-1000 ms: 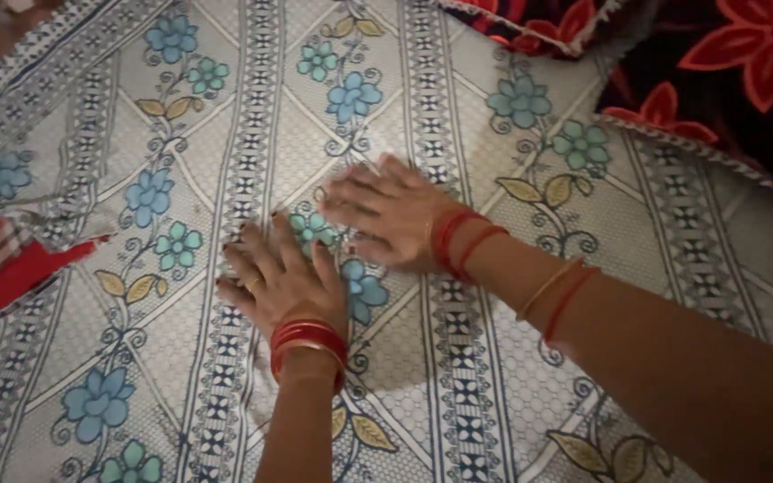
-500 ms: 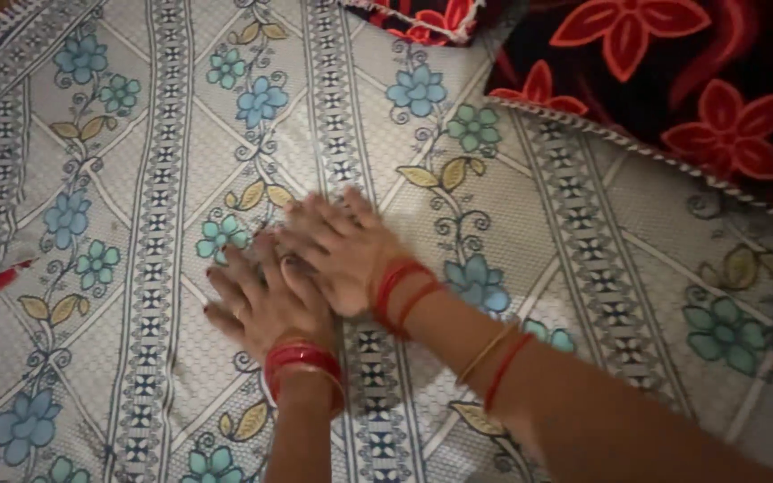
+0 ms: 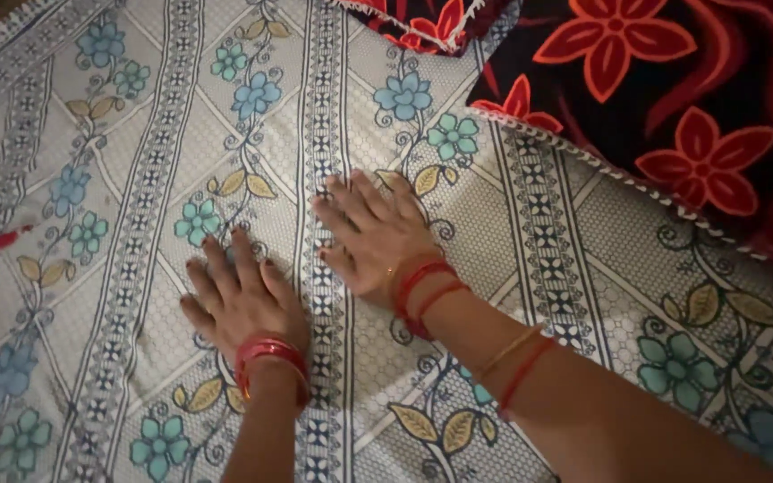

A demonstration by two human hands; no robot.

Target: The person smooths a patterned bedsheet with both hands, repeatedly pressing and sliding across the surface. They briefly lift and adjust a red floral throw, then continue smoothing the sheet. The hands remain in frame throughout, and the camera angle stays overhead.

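Cotton floral bedsheet (image 3: 136, 179) lies flat under left hand (image 3: 243, 300) and right hand (image 3: 373, 234).

So your bedsheet (image 3: 163, 134) is that pale cream one with blue and teal flowers, yellow leaves and patterned stripe bands running lengthwise. It's spread flat and mostly smooth, with a few soft creases. Its trimmed edge on the right lies against the dark red-flowered cloth (image 3: 673, 116).
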